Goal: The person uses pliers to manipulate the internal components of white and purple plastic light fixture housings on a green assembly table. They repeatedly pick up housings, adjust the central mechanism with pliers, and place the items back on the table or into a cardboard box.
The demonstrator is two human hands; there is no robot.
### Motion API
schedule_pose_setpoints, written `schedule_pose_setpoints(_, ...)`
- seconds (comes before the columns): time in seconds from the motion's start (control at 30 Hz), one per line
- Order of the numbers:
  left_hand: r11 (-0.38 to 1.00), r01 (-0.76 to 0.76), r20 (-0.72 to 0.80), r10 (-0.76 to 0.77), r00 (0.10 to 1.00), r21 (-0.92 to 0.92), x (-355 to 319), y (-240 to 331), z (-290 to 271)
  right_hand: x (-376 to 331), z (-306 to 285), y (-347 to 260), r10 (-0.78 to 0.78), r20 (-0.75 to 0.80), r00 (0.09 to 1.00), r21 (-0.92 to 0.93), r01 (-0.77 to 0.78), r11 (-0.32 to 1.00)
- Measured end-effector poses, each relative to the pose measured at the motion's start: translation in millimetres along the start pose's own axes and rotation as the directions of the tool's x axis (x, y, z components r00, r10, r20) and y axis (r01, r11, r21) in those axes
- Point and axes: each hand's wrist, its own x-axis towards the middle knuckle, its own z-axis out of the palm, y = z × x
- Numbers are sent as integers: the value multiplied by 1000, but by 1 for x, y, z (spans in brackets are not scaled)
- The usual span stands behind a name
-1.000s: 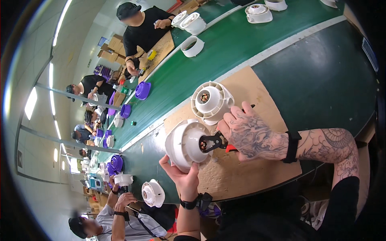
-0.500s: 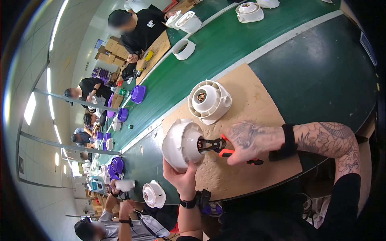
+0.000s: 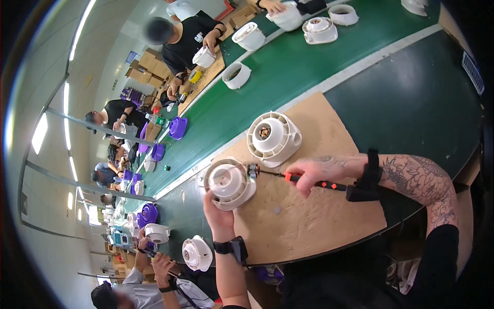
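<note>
My left hand [image 3: 219, 215] grips the near side of a round white plastic fan housing [image 3: 225, 180], its ribbed ring and raised centre facing up and slightly blurred. My right hand [image 3: 304, 175] is closed around red-and-black pliers [image 3: 323, 184], pointed left. At their tip, beside the housing's right side, is a small dark, silvery cylindrical part [image 3: 252, 171], perhaps a motor. Whether it touches the housing I cannot tell. A second white fan housing [image 3: 274, 139] rests just beyond on the cardboard sheet [image 3: 309, 221], with copper-coloured windings in its centre hole.
A green conveyor belt [image 3: 293, 77] runs diagonally past the table, carrying a white ring [image 3: 236, 75] and other white housings. Another white housing [image 3: 197, 253] stands at the table's left edge. Purple housings [image 3: 178, 127] lie farther along. Several co-workers handle parts on both sides.
The pliers have come out of the housing's centre opening and now have the small cylindrical part at their tip. My left hand has turned the housing face up. Across the belt, a co-worker now holds a white housing.
</note>
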Motion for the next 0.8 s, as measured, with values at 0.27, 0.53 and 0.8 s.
schedule_pose_setpoints(0.27,709,-282,423,-24,906,646,-43,22,46,11,9,29,8,296,955,395,-130,910)
schedule_pose_setpoints(0.53,860,-172,541,-136,830,480,-72,27,63,-5,21,13,77,385,920,478,-270,836)
schedule_pose_setpoints(0.8,319,-311,402,-274,874,895,-26,30,54,18,-2,53,-120,531,839,720,-371,587)
